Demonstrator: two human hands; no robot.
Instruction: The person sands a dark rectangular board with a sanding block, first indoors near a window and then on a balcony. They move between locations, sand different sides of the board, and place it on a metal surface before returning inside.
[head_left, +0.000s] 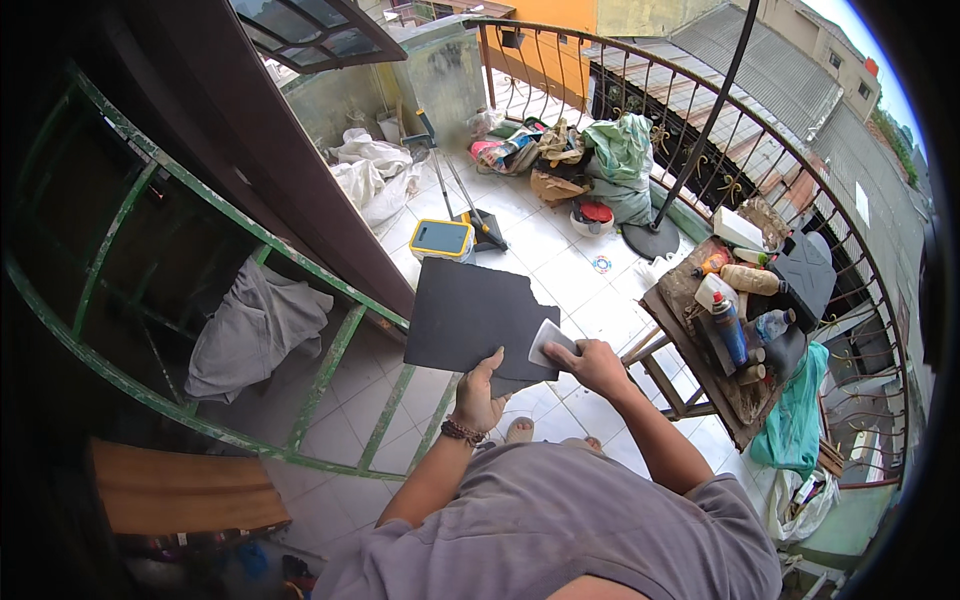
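My left hand [481, 397] grips the lower edge of a stiff-looking black sheet [465, 315], its thumb on top. The sheet looks like sandpaper and has a ragged, stepped edge on its right side. In my right hand [598, 366] is a small flat pale piece [548, 340] with rounded corners, pinched under the thumb. That piece overlaps the sheet's right part; whether they touch, I cannot tell. The fingers under both things are mostly hidden. Beaded bracelets circle my left wrist.
A green metal ladder [327, 375] leans across the left, a grey cloth [258, 325] over it. On the right stands a wooden table [690, 345] with bottles and a spray can [729, 328]. Beyond are a yellow-rimmed bucket [441, 238], bags [618, 155] and a curved railing [760, 115].
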